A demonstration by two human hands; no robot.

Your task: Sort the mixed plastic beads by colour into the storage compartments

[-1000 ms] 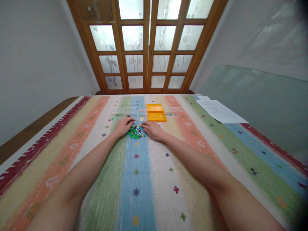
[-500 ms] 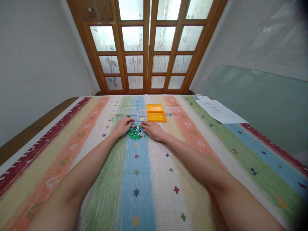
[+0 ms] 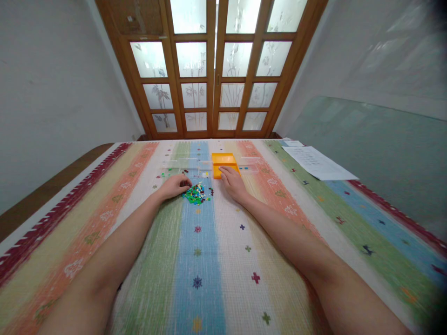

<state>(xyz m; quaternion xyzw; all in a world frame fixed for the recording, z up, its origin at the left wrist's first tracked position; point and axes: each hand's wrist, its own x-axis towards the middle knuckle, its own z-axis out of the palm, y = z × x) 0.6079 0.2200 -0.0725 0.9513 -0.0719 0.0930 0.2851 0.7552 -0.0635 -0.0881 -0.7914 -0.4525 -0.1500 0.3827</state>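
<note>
A small pile of tiny coloured pieces (image 3: 196, 195), mostly green, lies on the blue stripe of the striped tablecloth (image 3: 209, 260). My left hand (image 3: 173, 186) rests at the pile's left edge with its fingers curled in at the pieces. My right hand (image 3: 233, 180) reaches past the pile, and its fingertips, held together, touch the front edge of an orange tray (image 3: 223, 160). What either hand holds is too small to see.
Clear plastic compartment boxes (image 3: 181, 164) flank the orange tray on both sides, some with a few pieces inside. A printed sheet of paper (image 3: 316, 162) lies at the far right. A glass pane (image 3: 370, 149) leans on the right wall. Wooden doors (image 3: 213, 70) stand behind the table.
My right hand has left the pile and moved up and right to the orange tray. My left hand has slid slightly left and stays at the pile.
</note>
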